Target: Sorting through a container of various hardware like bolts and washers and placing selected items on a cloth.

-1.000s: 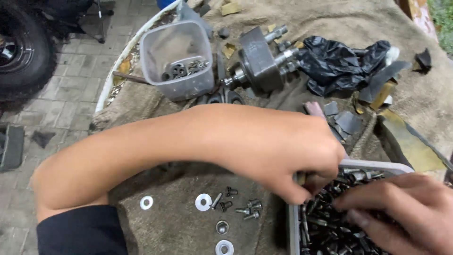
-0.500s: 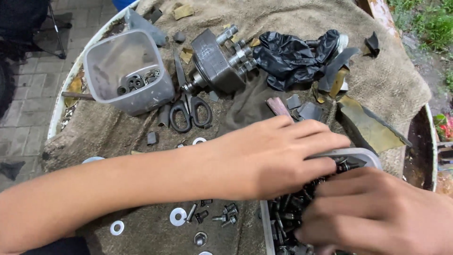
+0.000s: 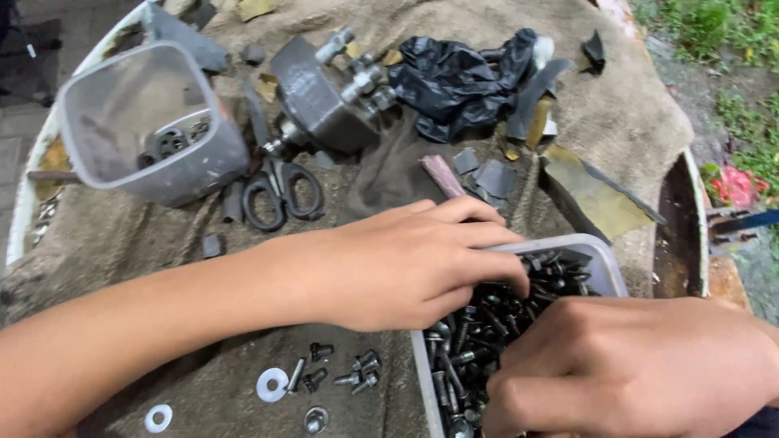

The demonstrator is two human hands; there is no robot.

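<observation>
A: Biggest item first?

B: Sackcloth-covered round table (image 3: 625, 122), pale rim showing far left and right. Everything sits on the cloth.

A: Containers?

B: Two. Near right: a grey rectangular plastic tray (image 3: 604, 264), packed with dark bolts and screws (image 3: 479, 341). Far left: a clear square tub (image 3: 146, 122), tipped toward the camera, with a few dark nuts or washers at the bottom.

A: Hands?

B: Both in the tray. Left hand (image 3: 414, 264) reaches in from the left, forearm across the cloth, fingers extended and close together, tips dug into the fasteners at the tray's far edge. Can't tell whether it's pinching one. Right hand (image 3: 625, 369) comes in from the near right, fingers curled down into the pile. What's under them is hidden, so can't tell there either.

A: Rest of the table?

B: Far centre: grey metal block (image 3: 312, 101) with threaded fittings sticking out of it. Right of it a crumpled black plastic bag (image 3: 462, 77). Black-handled scissors (image 3: 280, 191) between tub and block, just near of the block. Scraps of dark rubber sheet (image 3: 487, 174) and a brownish flat offcut (image 3: 600, 195) far of the tray.

A: Loose hardware?

B: Near centre, just left of the tray: a few small bolts (image 3: 357, 377), two white washers (image 3: 272, 384) and one nut, spread on the cloth beneath the left forearm.
</observation>
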